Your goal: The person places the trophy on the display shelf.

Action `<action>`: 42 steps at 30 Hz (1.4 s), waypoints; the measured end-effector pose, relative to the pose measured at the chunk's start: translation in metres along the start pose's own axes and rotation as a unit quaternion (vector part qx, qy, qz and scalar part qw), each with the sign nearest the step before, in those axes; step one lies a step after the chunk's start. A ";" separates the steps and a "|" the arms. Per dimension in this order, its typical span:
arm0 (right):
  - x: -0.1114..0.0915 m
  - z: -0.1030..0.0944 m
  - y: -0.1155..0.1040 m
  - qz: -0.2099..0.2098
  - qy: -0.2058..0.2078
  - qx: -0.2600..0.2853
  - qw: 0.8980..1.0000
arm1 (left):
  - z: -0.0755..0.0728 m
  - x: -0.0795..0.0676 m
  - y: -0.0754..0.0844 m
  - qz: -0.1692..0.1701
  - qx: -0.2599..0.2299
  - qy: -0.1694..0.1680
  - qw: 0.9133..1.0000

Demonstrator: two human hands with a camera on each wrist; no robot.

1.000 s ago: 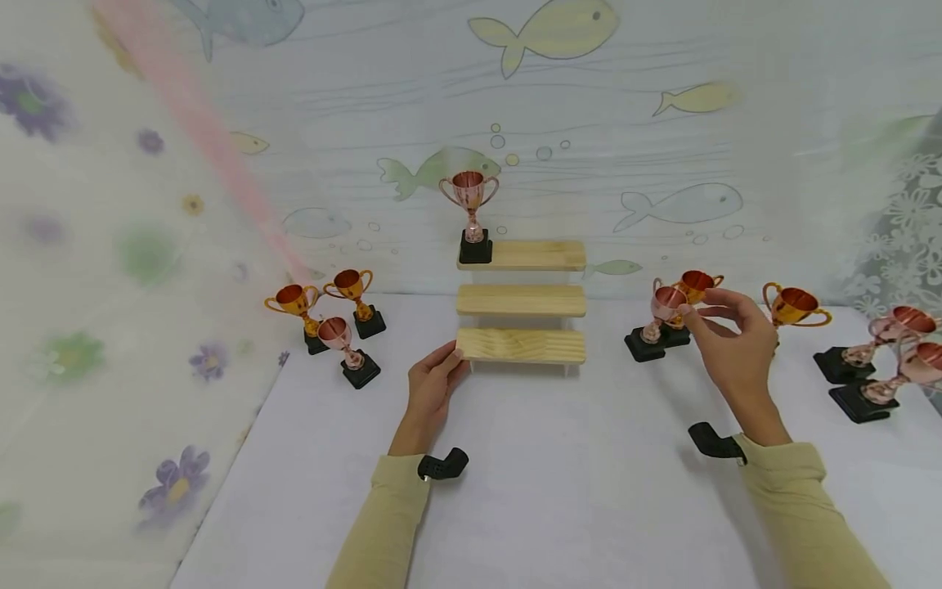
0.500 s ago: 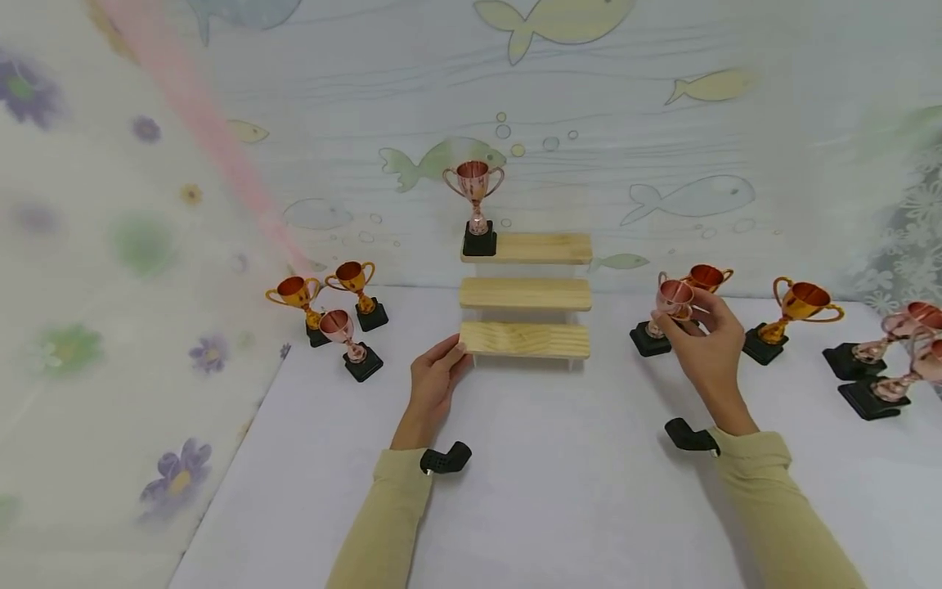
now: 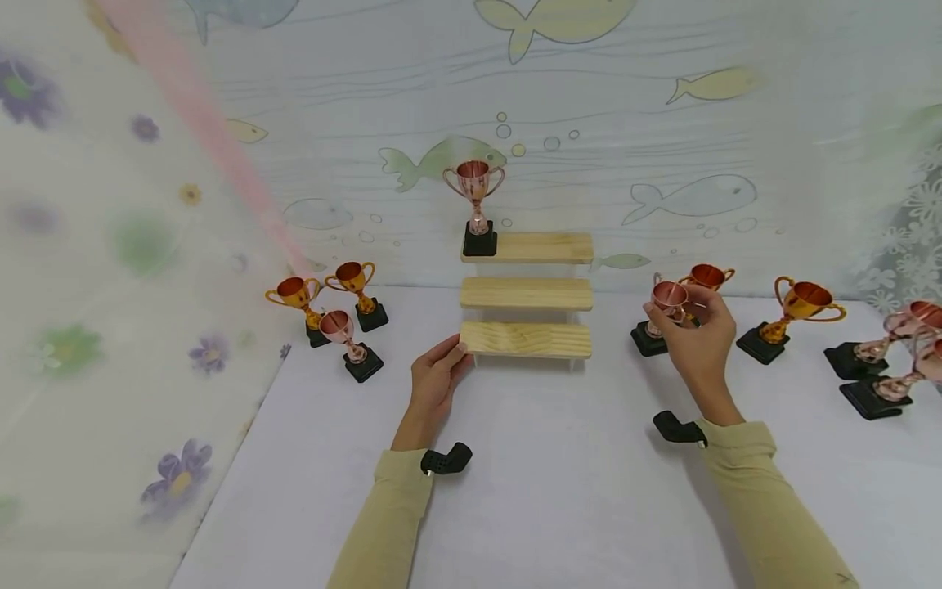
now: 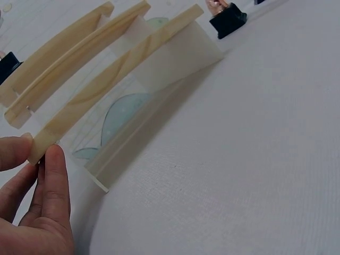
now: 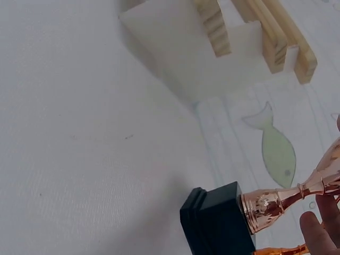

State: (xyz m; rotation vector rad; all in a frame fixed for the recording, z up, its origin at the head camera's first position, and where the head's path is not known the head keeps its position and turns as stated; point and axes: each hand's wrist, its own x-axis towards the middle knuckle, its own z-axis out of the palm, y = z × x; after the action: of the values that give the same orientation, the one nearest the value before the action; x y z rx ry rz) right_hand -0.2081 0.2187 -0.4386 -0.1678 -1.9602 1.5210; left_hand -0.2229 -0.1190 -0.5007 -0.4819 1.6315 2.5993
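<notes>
My left hand (image 3: 436, 384) pinches the left end of the lowest wooden step of a three-tier display stand (image 3: 526, 339), thumb above and fingers beneath, as the left wrist view shows. A rose-gold trophy (image 3: 477, 196) with a black base stands on the left of the top step. Right of the stand, my right hand (image 3: 699, 335) holds another rose-gold trophy (image 5: 263, 210) by its cup, thumb on one side and fingers behind. Its black base (image 5: 218, 220) looks upright at the table; whether it touches cannot be told. A gold trophy (image 3: 706, 278) stands just behind, partly hidden by this hand.
At the left stand two gold trophies (image 3: 353, 282) and a smaller-looking rose-gold trophy (image 3: 338, 327). To the right are a gold trophy (image 3: 802, 303) and two rose-gold trophies (image 3: 879, 393) near the frame edge. A fish-patterned curtain (image 3: 559, 98) hangs behind the white table (image 3: 545, 474).
My right hand has shifted slightly left and its fingers have closed in round the rose-gold trophy's cup. The left hand stays on the stand. The head view has tilted slightly.
</notes>
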 end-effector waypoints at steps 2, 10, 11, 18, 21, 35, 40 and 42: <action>-0.002 0.000 -0.003 -0.003 -0.003 -0.002 1.000 | 0.000 -0.001 0.000 -0.001 -0.001 0.000 1.000; -0.007 -0.001 -0.009 -0.008 -0.020 0.001 1.000 | 0.002 -0.003 0.001 0.000 0.003 0.005 1.000; -0.007 -0.001 -0.010 -0.010 -0.022 0.000 1.000 | 0.002 -0.003 0.001 0.000 0.004 0.005 1.000; -0.011 -0.002 -0.008 -0.034 -0.027 0.004 0.999 | 0.002 -0.002 0.000 0.000 0.000 0.007 1.000; -0.012 -0.002 -0.007 -0.039 -0.025 0.000 0.999 | 0.002 -0.002 0.001 0.000 0.001 0.009 1.000; -0.024 -0.005 -0.011 -0.065 -0.044 0.007 0.997 | 0.002 -0.003 0.001 0.001 -0.008 0.001 1.000; -0.028 -0.007 -0.008 -0.077 -0.071 0.003 0.995 | 0.003 -0.003 0.002 0.002 -0.007 -0.001 1.000; -0.028 -0.007 -0.002 -0.075 -0.079 -0.002 0.994 | 0.003 -0.003 0.002 0.002 -0.005 -0.001 1.000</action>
State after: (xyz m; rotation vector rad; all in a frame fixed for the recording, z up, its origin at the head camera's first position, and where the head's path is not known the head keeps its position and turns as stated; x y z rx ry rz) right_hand -0.1810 0.2107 -0.4471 0.0996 -2.0497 1.4710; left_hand -0.2209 -0.1170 -0.4972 -0.4764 1.6217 2.6106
